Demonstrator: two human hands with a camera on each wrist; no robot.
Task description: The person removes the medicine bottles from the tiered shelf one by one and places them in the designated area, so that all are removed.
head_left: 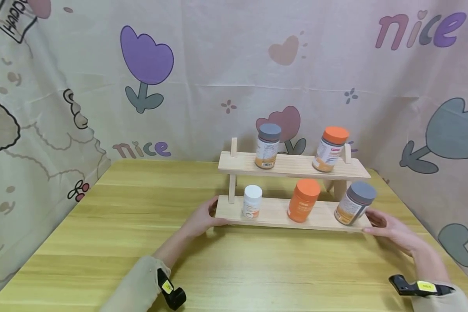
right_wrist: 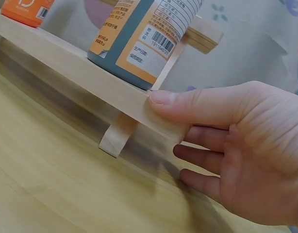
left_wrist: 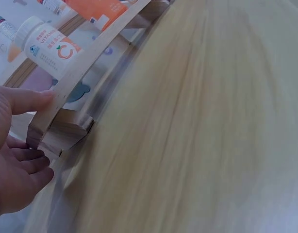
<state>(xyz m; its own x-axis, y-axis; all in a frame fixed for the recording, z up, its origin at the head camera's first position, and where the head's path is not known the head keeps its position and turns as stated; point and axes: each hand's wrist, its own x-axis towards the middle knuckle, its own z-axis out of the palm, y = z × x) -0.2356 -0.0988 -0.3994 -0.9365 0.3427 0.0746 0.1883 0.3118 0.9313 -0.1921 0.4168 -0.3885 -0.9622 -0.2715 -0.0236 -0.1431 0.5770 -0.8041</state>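
A two-tier wooden rack [head_left: 273, 212] stands on the table, bearing several pill bottles. My left hand [head_left: 200, 220] grips the left end of its lower board, thumb on the front edge and fingers curled beneath in the left wrist view. At the opposite end, my right hand [head_left: 391, 229] pinches the board's corner, thumb [right_wrist: 163, 98] on top near a grey-lidded bottle [head_left: 355, 203]. Also on the lower board are a small white bottle [head_left: 252, 202] and an orange bottle [head_left: 303, 201]. The upper board holds another grey-lidded bottle [head_left: 268, 146] and an orange-lidded one [head_left: 329, 149].
The yellowish wooden table [head_left: 140, 208] extends left of the rack and in front of it. Behind and at both sides hangs a pale curtain [head_left: 210, 52] printed with flowers and words. Black wrist cameras [head_left: 171, 292] are strapped over both sleeves.
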